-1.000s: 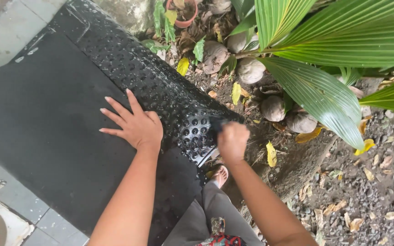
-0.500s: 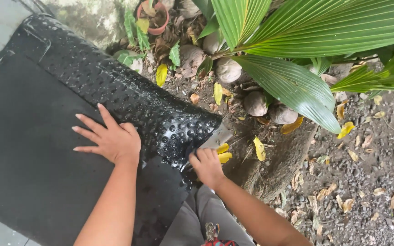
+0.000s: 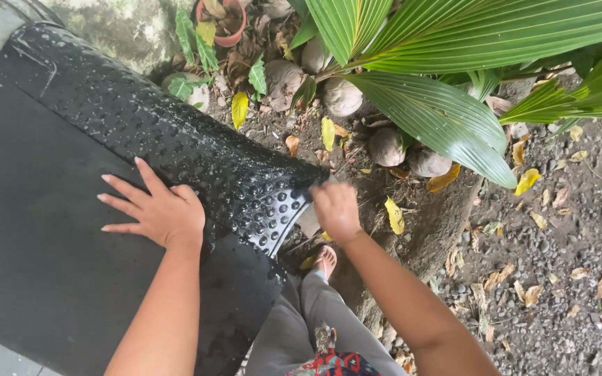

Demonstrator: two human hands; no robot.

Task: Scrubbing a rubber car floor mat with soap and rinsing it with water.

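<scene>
Seen from above, a person bends over a large black rubber mat (image 3: 50,251) that fills the left side of the view. The mat is partly rolled or folded: its smooth flat side lies at the lower left, and a wet, glistening studded band, covered in round bumps and holes, curves across it from the upper left down to a corner near the middle of the view. The left hand (image 3: 158,212) lies palm down on the smooth part of the mat, just below the studded band, fingers spread wide and flat, holding nothing. The right hand (image 3: 336,209) is at the mat's corner, at the right end of the studded band, its fingers curled in a loose fist; it is slightly blurred, and whether it grips the mat's edge or only touches it cannot be told. Just below that corner, a bare foot in a sandal (image 3: 325,259) stands on the soil, with grey trousers (image 3: 301,327) under it toward the bottom edge. To the right of the mat lie dark soil and gravel with scattered yellow fallen leaves (image 3: 394,214). Above the mat's corner sit several round brown coconut husks (image 3: 388,146), and broad green palm fronds (image 3: 440,118) spread over them. Beyond the mat's top edge stands a small terracotta pot (image 3: 226,22) beside a mossy stone (image 3: 120,28).
</scene>
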